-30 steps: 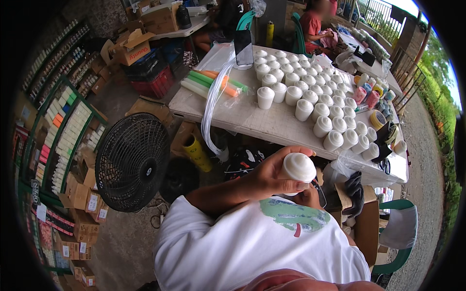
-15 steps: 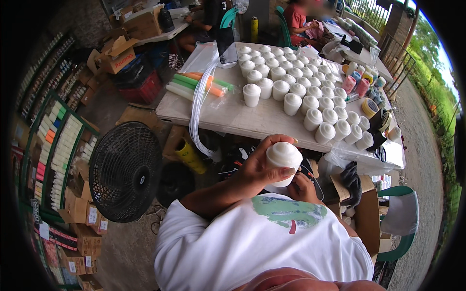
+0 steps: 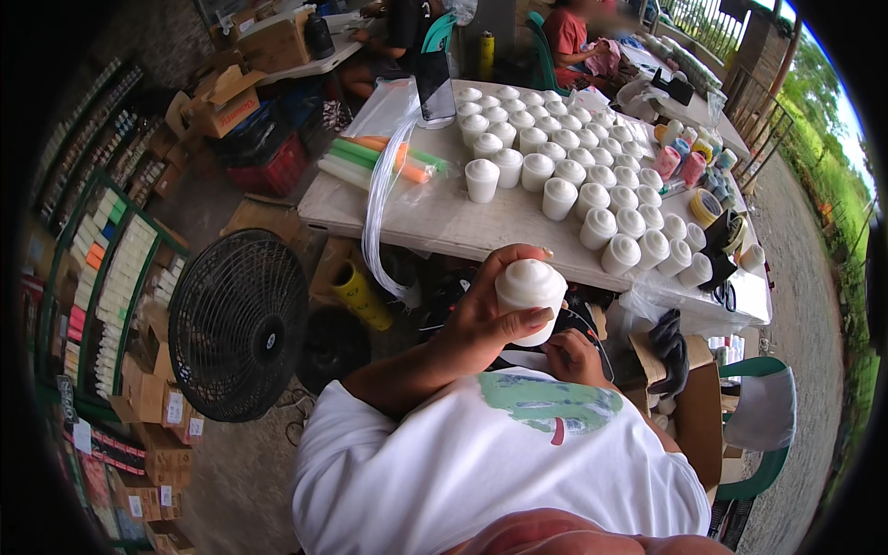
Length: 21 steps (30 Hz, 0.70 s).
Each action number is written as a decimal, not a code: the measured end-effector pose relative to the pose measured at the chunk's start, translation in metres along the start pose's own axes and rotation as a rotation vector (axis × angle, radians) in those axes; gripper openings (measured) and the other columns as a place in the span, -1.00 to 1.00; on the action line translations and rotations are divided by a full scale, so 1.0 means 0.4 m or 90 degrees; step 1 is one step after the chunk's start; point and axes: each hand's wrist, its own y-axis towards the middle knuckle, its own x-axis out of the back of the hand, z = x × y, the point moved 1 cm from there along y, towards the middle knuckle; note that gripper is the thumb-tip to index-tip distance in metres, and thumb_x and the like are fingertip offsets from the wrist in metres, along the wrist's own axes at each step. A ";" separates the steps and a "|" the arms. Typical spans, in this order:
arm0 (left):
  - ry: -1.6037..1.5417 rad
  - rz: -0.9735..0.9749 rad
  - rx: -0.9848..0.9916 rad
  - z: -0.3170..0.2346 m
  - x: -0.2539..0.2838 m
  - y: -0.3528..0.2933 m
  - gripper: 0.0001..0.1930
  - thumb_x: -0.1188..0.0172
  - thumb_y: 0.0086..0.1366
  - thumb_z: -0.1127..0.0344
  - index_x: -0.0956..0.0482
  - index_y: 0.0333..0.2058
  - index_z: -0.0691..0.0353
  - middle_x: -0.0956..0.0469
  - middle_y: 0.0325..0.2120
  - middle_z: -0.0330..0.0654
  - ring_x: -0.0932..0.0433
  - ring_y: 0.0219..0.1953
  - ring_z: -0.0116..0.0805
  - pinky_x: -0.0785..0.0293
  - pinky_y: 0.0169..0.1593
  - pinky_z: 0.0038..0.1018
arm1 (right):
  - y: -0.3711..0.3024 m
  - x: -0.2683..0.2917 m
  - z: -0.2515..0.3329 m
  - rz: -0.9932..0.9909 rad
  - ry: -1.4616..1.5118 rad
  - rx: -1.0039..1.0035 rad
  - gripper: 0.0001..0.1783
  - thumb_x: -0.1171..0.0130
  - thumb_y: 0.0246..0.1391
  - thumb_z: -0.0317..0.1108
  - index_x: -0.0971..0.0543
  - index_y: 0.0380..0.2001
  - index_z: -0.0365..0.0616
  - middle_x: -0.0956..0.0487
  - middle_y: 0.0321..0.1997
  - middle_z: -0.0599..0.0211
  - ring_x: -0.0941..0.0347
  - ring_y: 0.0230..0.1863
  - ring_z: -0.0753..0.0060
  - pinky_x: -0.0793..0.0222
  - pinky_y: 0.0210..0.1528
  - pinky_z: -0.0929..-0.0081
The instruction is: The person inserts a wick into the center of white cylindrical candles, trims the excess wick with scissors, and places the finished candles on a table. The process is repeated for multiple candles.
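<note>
In front of my chest, my left hand (image 3: pixel 495 310) is wrapped round a white cup-shaped candle (image 3: pixel 531 289) with a domed, swirled top. The thumb presses its near side and the fingers curl round its far side. The candle leans slightly. Below and right of it is my right hand (image 3: pixel 575 357), its fingers curled in close to the candle's base. Whatever those fingers may hold is hidden. Beyond my hands, many matching white candles (image 3: pixel 599 227) stand upright in rows on the table (image 3: pixel 444 227).
On the table's left lie coloured tapers (image 3: pixel 393 157), a bundle of long white strands (image 3: pixel 377 203) and a propped phone (image 3: pixel 434 88). Tape rolls (image 3: pixel 706 205) and spools (image 3: pixel 692 169) crowd its right end. A black fan (image 3: pixel 239 324) stands to my left, an open carton (image 3: pixel 696 416) to my right. Two people sit farther back.
My left hand has moved the candle slightly left and up. My right hand stays nearly in place, with a wider gap between it and the candle.
</note>
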 end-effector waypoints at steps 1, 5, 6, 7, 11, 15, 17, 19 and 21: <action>0.003 -0.005 -0.007 -0.001 -0.001 -0.001 -0.30 -0.32 0.13 0.30 -0.11 0.17 0.17 -0.43 -0.08 0.05 -0.49 -0.07 -0.19 -0.42 0.05 -0.26 | 0.001 0.001 -0.002 0.002 0.001 0.005 -0.83 -0.30 -0.09 -0.59 -0.52 -0.40 -0.24 -0.53 -0.48 0.21 -0.51 -0.49 0.32 -0.40 -0.49 0.51; -0.009 -0.009 -0.024 -0.011 0.001 -0.007 -0.21 -0.36 0.08 0.33 -0.06 0.19 0.19 -0.40 -0.08 0.04 -0.48 -0.07 -0.20 -0.40 0.06 -0.24 | 0.000 -0.001 0.006 0.006 -0.012 0.016 -0.82 -0.30 -0.09 -0.61 -0.53 -0.38 -0.24 -0.54 -0.47 0.22 -0.53 -0.48 0.34 -0.43 -0.52 0.53; 0.053 0.012 -0.091 -0.025 -0.002 -0.012 -0.18 -0.38 0.05 0.35 -0.04 0.20 0.20 -0.39 -0.07 0.04 -0.48 -0.06 -0.19 -0.40 0.07 -0.23 | 0.003 0.000 0.014 0.010 -0.020 0.018 -0.82 -0.30 -0.10 -0.61 -0.52 -0.38 -0.24 -0.54 -0.47 0.22 -0.53 -0.48 0.34 -0.43 -0.51 0.53; 0.116 0.032 -0.158 -0.045 -0.010 -0.018 -0.15 -0.40 0.03 0.36 -0.02 0.21 0.22 -0.39 -0.07 0.05 -0.48 -0.05 -0.19 -0.40 0.07 -0.22 | 0.006 0.003 0.021 0.015 -0.028 0.020 -0.81 -0.30 -0.10 -0.61 -0.52 -0.38 -0.23 -0.54 -0.47 0.22 -0.53 -0.48 0.34 -0.43 -0.51 0.52; 0.333 0.179 -0.532 -0.151 -0.054 -0.043 -0.22 -0.45 -0.05 0.47 -0.20 0.14 0.22 -0.39 -0.02 -0.07 -0.46 0.01 -0.22 -0.42 0.03 -0.32 | -0.004 -0.007 0.017 -0.008 0.001 0.000 -0.82 -0.31 -0.10 -0.60 -0.53 -0.39 -0.21 -0.55 -0.46 0.21 -0.53 -0.48 0.30 -0.43 -0.50 0.50; 0.422 0.054 -0.757 -0.177 -0.090 -0.070 -0.36 -0.51 -0.13 0.40 -0.46 -0.02 -0.12 -0.48 -0.12 -0.28 -0.46 -0.08 -0.32 -0.40 -0.06 -0.25 | 0.002 -0.001 0.029 0.032 0.024 -0.056 -0.83 -0.31 -0.09 -0.60 -0.52 -0.41 -0.20 -0.56 -0.46 0.21 -0.51 -0.49 0.28 -0.41 -0.50 0.48; 0.450 0.013 -0.790 -0.189 -0.094 -0.078 -0.39 -0.51 -0.13 0.36 -0.50 -0.07 -0.32 -0.51 -0.16 -0.37 -0.45 -0.13 -0.35 -0.36 -0.08 -0.20 | 0.020 0.006 0.048 0.031 -0.011 -0.013 -0.83 -0.31 -0.08 -0.59 -0.52 -0.41 -0.20 -0.56 -0.47 0.21 -0.51 -0.49 0.27 -0.40 -0.50 0.46; 0.467 -0.012 -0.832 -0.186 -0.096 -0.074 -0.37 -0.47 -0.08 0.32 -0.46 -0.04 -0.48 -0.51 -0.17 -0.45 -0.42 -0.14 -0.33 -0.27 -0.03 -0.12 | 0.010 0.001 0.034 0.014 -0.026 -0.004 -0.84 -0.30 -0.08 -0.58 -0.53 -0.42 -0.20 -0.55 -0.48 0.21 -0.50 -0.50 0.26 -0.39 -0.51 0.44; 0.500 -0.039 -0.890 -0.187 -0.101 -0.064 -0.34 -0.45 -0.05 0.30 -0.42 0.00 -0.58 -0.51 -0.18 -0.52 -0.41 -0.15 -0.32 -0.22 0.01 -0.07 | 0.017 0.007 0.033 0.025 -0.030 -0.002 -0.85 -0.30 -0.07 -0.58 -0.53 -0.42 -0.19 -0.55 -0.49 0.21 -0.50 -0.51 0.26 -0.38 -0.51 0.43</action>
